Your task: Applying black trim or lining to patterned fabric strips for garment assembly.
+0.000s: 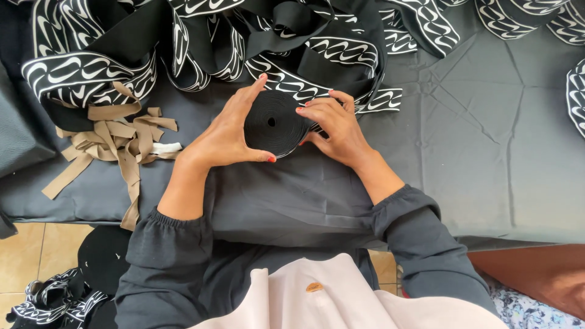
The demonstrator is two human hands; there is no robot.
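A roll of black band (272, 123) sits flat-face-up at the middle of the grey-covered tabletop (487, 152), its centre hole facing the camera. The left hand (228, 135) cups its left edge, fingers curved round it; the right hand (335, 125) pinches its right edge. Black-and-white patterned band (91, 73) lies heaped behind, tan strips (116, 137) to the left.

We wear a dark grey long-sleeved top, its cuffs gathered with elastic at the forearms. Over the front lies a pale pinkish cloth. Our fingernails are painted red.
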